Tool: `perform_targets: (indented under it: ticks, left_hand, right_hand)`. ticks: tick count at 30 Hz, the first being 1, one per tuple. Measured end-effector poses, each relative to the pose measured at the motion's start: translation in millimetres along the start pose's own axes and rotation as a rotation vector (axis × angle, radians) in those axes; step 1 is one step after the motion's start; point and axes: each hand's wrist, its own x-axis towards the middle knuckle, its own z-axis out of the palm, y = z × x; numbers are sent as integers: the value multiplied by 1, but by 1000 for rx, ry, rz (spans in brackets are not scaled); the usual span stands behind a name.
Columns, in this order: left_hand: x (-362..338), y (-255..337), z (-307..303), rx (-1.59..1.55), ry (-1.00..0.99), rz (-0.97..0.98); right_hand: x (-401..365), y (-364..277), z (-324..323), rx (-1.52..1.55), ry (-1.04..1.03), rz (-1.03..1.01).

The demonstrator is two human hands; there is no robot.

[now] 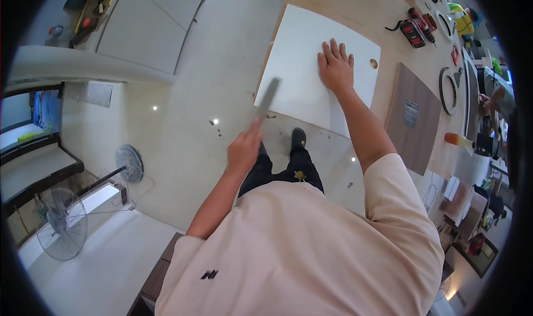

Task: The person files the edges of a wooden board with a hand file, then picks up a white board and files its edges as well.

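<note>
On the white panel (300, 77) the right hand (336, 66) lies flat, palm down, with its fingers straight and a little spread. It grips nothing and only presses on the sheet. Just off its little-finger side a small round hole (373, 63) is cut through the panel near the edge. The panel itself rests on a pale wooden workbench (344, 0) and juts past the bench edge on the thumb side of this hand.

Toward the thumb side and nearer the body, the left hand (244, 149) is closed in a fist around the end of a grey flat tool (268, 97). The tool is long, narrow and blurred, so its kind cannot be told. It points away from the left hand, and its far end overlaps the near corner of the panel. Whether it touches the edge there is unclear.

Beyond the right forearm, on the little-finger side, a brown board (413, 116) lies on the bench close beside the panel. Farther out that way are a dark ring (448, 88) and some red tools (413, 30). Below the panel's near edge a dark shoe (298, 135) stands on the pale floor. Well apart from the left hand, on its outer side, stand two fans (61, 221).
</note>
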Motion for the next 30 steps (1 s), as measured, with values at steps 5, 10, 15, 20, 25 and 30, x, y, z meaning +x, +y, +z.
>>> perform_targets:
  ticks: [5, 10, 15, 20, 25, 30]
  left_hand:
    - [-8, -18, -4, 5, -20, -36]
    - [40, 14, -5, 54, -75, 47]
    - [-22, -15, -24, 22, -134, -107]
    - [36, 15, 5, -20, -78, -14]
    - [0, -5, -17, -26, -74, -41]
    - [-16, -8, -9, 9, -105, -61]
  right_hand:
    - [-4, -1, 5, 4, 21, 11]
    - [-6, 3, 4, 5, 35, 1]
    - [-8, 3, 6, -2, 36, -1]
    - [-4, 3, 6, 29, 41, 21]
    - [0, 6, 5, 10, 35, 4]
    - [1, 3, 4, -18, 12, 13]
